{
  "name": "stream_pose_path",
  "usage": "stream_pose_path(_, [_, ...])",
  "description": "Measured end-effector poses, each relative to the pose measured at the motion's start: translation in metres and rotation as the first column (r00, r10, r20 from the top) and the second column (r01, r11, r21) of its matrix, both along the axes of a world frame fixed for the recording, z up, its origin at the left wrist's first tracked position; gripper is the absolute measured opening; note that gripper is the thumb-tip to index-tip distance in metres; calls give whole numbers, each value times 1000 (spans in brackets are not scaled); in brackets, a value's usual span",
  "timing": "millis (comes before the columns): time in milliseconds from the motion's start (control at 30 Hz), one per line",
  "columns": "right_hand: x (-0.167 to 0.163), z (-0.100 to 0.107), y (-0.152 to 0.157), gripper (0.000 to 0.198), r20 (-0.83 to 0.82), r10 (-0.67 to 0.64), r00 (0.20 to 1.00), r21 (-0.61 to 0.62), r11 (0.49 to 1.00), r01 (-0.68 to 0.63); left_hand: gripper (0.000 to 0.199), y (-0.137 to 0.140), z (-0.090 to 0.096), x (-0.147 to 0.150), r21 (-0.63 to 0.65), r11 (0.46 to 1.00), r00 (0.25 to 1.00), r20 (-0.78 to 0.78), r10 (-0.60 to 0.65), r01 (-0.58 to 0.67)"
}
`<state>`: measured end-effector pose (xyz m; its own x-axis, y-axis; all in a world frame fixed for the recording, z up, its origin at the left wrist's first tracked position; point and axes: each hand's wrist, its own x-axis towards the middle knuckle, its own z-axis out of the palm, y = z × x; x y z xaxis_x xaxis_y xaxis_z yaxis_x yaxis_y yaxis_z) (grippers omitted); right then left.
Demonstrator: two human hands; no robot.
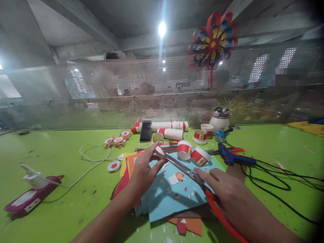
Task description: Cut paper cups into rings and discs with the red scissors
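My left hand (146, 167) pinches a small red-and-white paper piece (159, 149) between thumb and fingers. Red-handled scissors (186, 168) are gripped in my right hand (224, 187), their blades reaching left to that piece. Beneath both hands lies a light blue paper sheet (174, 206), with small red and white scraps and a white square with a red-and-gold pattern (179, 177) on it. More coloured sheets (130, 162) are stacked under the blue one. Two red-and-white paper cups (184, 149) rest at the stack's far edge.
A blue glue gun (233, 157) with black cables lies at right. Behind stand a white jug (219, 120), a phone (145, 131) and stacked paper cups (172, 134). A purple power strip (32, 195) with a white cable is at left. Perforated mesh (101, 101) borders the green table.
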<state>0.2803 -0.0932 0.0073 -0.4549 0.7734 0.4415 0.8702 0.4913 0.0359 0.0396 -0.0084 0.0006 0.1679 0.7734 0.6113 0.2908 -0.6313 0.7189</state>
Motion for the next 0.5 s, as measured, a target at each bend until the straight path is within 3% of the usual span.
stream_pose_path(267, [3,0,1,42,18,25,1000,91,995,-26,52,-4,2,2,-20,1000,1000,25,9,-8])
stream_pose_path(500, [3,-2,-1,42,3,38,999,71,997,-38,51,-9,6,5,-54,998,999,44,15,-13])
